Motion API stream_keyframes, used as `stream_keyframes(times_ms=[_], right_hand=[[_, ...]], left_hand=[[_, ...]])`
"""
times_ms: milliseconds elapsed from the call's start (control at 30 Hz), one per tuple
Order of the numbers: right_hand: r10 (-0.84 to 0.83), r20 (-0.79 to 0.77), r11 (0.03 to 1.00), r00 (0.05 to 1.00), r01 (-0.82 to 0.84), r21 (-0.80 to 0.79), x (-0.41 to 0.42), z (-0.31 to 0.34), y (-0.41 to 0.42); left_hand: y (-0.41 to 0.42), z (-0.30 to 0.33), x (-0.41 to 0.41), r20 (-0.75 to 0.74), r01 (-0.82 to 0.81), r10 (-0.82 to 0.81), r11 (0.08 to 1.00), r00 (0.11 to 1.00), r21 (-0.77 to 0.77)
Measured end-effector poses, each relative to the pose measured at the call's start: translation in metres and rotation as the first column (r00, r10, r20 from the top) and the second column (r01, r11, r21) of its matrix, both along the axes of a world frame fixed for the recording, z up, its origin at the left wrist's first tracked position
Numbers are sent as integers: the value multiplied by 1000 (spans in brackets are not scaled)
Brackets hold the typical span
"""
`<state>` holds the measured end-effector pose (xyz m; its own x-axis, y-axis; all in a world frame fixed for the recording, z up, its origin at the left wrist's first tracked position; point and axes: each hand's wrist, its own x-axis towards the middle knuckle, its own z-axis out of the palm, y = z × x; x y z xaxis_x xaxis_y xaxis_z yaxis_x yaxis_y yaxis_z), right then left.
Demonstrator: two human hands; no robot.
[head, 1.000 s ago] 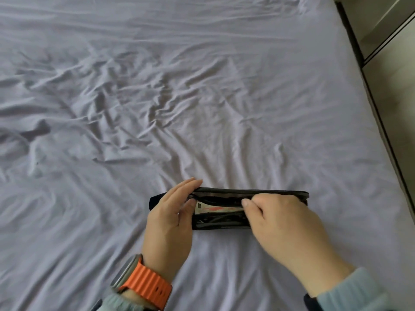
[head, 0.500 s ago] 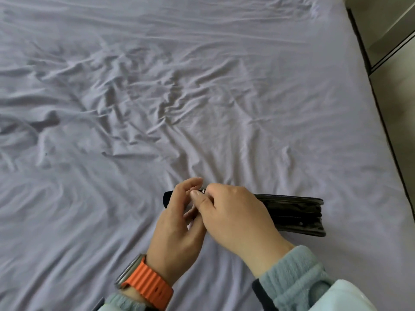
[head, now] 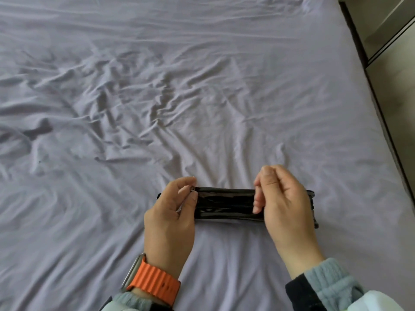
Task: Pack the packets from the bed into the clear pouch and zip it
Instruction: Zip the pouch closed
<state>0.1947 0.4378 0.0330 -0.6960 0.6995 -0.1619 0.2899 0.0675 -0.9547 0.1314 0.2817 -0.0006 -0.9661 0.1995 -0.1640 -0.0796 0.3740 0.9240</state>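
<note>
Two hands hold the pouch [head: 226, 204] low in the frame, just right of centre, on the lilac sheet [head: 112, 108]: at its left end the left hand [head: 170, 221], with an orange watch strap [head: 152, 285] at the wrist, pinches what looks like the zip pull between thumb and forefinger, while further right the right hand [head: 283, 205] closes its fingers on the other end. No packets lie loose on the sheet, so I'd say the zipping is finishing. Next comes checking the zip has run fully home, then letting go.
</note>
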Motion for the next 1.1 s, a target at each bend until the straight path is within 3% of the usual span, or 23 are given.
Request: stream_keyframes(times_ms=[167,300,433,500,600,667,800,900,1000,1100], right_hand=[[-76,-1,975,997,75,211,12,-19,24],[-14,6,982,1000,12,187,15,-19,34],[-152,-6,964,988,150,218,40,-13,56],[-200,77,976,977,192,102,54,-20,70],[26,222,982,975,17,-190,71,-44,81],[144,208,950,967,-76,-304,75,-57,79],[97,326,972,940,-19,-234,65,-49,82],[71,521,994,850,-16,-109,54,-29,100],[97,578,989,811,-11,-150,47,-16,114],[138,535,954,833,33,-298,43,-20,109]], left_hand=[[8,-3,-4,186,-194,156,958,970,209],[14,-6,-8,244,-260,200,933,949,247],[11,-8,-15,264,-224,155,940,952,257],[7,-15,-18,277,-186,127,962,952,200],[5,-25,-14,323,-113,68,986,944,121],[7,-26,-9,386,-114,58,986,921,124],[12,-17,-15,437,-74,40,995,898,62],[7,-7,-29,601,1,-56,996,797,92],[-1,-4,-38,694,-14,-80,992,715,129],[-5,-20,-31,600,-9,-11,999,800,31]])
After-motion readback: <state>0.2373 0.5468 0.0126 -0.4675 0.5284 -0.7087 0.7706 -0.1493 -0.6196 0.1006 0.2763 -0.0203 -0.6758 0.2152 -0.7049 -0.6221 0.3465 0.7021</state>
